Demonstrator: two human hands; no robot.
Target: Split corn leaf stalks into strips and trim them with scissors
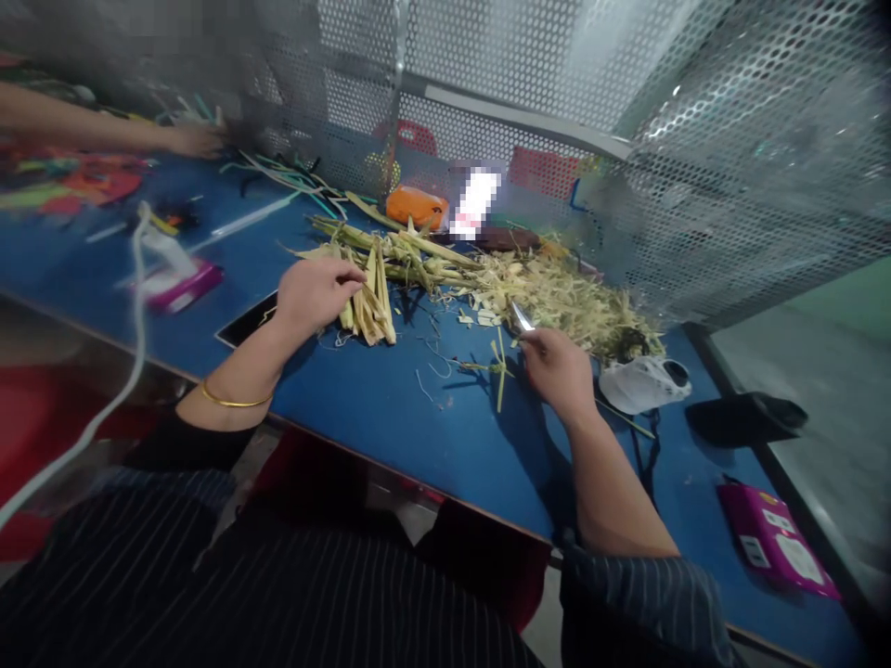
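Note:
My left hand (316,292) reaches over a bundle of pale yellow-green dried leaf strips (376,301), thumb and fingertips drawn together at its left side. Whether a strip sits between those fingertips I cannot make out. In my right hand (561,371) is a small tool with a pointed silver blade (522,317); the fist hides its handle. The blade points up and left toward a loose heap of shredded plant scraps (563,288). Just left of this hand, a small green knotted strip piece (499,371) lies on the blue table (418,417).
An orange packet (418,207) and a lit phone (475,202) stand behind the strips, before a perforated metal screen (522,74). To the right are a white-wrapped roll (644,383), a black cylinder (744,419) and a purple tissue pack (776,538). Another person's hand (199,137) is far left.

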